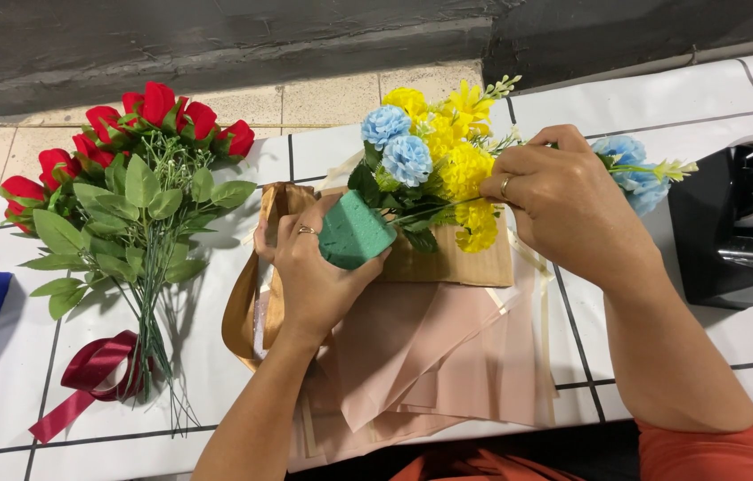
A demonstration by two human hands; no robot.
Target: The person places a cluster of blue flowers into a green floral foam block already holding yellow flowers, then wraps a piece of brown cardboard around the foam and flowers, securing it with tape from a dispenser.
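Your left hand (314, 267) is clamping the foam block (354, 232) while your right hand (559, 200) is pinching a stem (434, 210) just beside it, and pushing askew risks crumbling foam or bending the stem.

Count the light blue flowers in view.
3, maybe more hidden. Two blue flowers sit among the yellow blooms above the green foam block; a third shows beyond the right hand.
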